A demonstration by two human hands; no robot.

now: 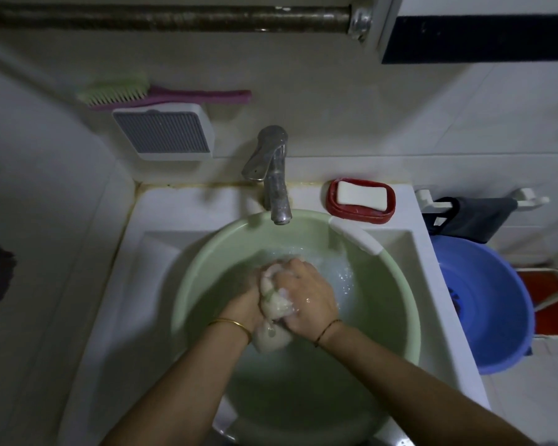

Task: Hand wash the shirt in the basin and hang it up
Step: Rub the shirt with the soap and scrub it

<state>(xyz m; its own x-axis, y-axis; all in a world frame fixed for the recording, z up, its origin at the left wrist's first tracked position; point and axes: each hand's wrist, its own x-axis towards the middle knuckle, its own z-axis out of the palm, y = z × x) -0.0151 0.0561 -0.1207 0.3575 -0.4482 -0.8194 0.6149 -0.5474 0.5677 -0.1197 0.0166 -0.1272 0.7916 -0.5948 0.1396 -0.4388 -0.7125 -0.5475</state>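
squeezing the shirt (pixel 273 312) over the green basin (pixel 207 252), i'm judging it soft, sodden and slippery with suds, best gripped around its bunched middle. my left hand (pixel 245 304) and right hand (pixel 306 299) are clamping their curled fingers on it. it's looking pale, wadded tight, foamy, hanging just above the water.

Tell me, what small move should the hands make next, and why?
Probably keep squeezing and rubbing the shirt over the green basin: both the left hand and the right hand grip it bunched, suds show on it, and it is not yet rinsed.
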